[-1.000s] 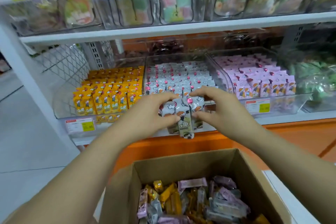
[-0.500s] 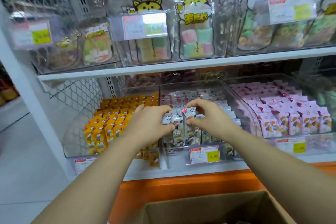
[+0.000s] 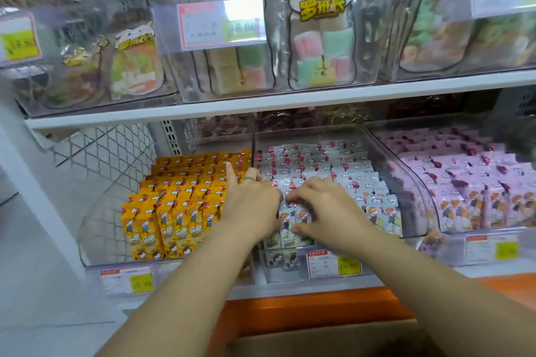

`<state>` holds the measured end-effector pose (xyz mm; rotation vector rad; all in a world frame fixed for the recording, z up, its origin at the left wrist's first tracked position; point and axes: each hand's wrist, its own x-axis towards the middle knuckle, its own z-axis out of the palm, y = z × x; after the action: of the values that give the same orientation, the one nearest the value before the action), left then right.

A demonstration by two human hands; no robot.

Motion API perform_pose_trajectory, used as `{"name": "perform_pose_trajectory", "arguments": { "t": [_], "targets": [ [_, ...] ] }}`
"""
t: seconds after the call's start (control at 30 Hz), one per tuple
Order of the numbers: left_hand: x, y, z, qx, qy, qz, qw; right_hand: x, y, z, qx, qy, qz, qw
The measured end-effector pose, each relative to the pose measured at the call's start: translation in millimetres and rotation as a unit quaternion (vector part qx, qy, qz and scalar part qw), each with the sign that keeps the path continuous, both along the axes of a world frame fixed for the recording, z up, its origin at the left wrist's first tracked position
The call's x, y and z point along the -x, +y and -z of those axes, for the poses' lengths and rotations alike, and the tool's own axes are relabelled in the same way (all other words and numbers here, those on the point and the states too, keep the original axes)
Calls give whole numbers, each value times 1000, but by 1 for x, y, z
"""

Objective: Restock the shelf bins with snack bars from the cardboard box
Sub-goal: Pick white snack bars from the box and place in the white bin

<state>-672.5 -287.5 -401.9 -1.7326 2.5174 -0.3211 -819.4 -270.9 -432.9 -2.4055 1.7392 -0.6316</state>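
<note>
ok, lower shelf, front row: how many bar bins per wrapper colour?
Yellow-bar bin: 1
White-bar bin: 1
Pink-bar bin: 1
Total: 3

Upper shelf: a white board point(image 3: 261, 101) runs straight across in front of me.
Lower shelf: its white front edge point(image 3: 493, 271) shows at my right.
Post: a white upright point(image 3: 37, 197) stands at the shelves' left end.
Side panel: white wire mesh point(image 3: 110, 153) closes that end, with a slotted rail point(image 3: 171, 136) beside it at the back.
Base: an orange panel point(image 3: 304, 313) under the lower shelf's front edge.
Floor: pale grey point(image 3: 34, 284), at my left.
Light: bright and even, with white glare on a price tag holder point(image 3: 220, 23) above.
</note>
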Motion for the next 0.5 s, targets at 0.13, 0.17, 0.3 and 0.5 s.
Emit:
{"name": "perform_pose_trajectory", "arguments": {
  "t": [0.13,0.17,0.3,0.5],
  "targets": [
    [-3,-1,2,1,30,9,1000,-6,-6,-1,-23,41,25,999],
    [-4,0,2,3,36,13,999,-7,-7,-3,-24,48,29,998],
    [-11,13,1,11,116,26,993,-7,7,-9,-7,16,31,999],
    [-27,70,38,128,320,97,934,3,78,5,94,-102,14,990]
  ]
}}
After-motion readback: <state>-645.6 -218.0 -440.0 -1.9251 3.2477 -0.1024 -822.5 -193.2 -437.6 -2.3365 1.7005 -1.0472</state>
